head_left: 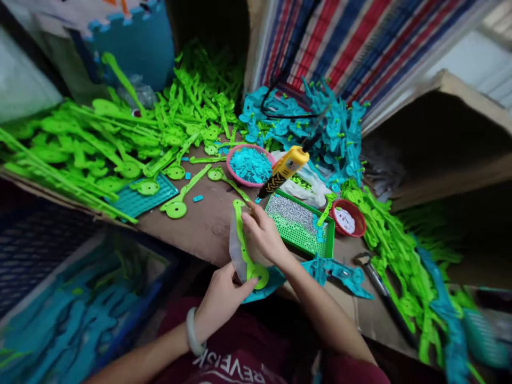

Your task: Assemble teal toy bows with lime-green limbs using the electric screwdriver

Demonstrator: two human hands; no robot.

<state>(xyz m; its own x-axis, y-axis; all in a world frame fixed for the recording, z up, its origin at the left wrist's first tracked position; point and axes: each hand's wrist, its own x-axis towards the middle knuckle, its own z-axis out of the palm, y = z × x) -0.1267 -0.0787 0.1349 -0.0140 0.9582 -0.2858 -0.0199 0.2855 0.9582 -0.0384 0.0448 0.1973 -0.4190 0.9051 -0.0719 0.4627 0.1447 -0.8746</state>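
Observation:
A lime-green plastic part [241, 234], long with a round disc at its near end, is held in front of me over the table's front edge. A translucent whitish piece [236, 253] lies along its left side. My left hand [222, 296], with a pale bangle at the wrist, grips the disc end, thumb on top. My right hand [264, 234] is closed at the upper part of the same green part; some fingertips are hidden. Beneath the hands lies a blue plastic part [320, 269]. A yellow-and-black electric screwdriver [285, 169] hangs just beyond my right hand.
A green tray [330, 240] of small screws stands right of my hands. Behind are a pink bowl [229, 166] of blue pieces and a red bowl [362, 226]. Green parts [160, 128] pile left, blue parts [304, 117] behind. A hammer [378, 280] lies right.

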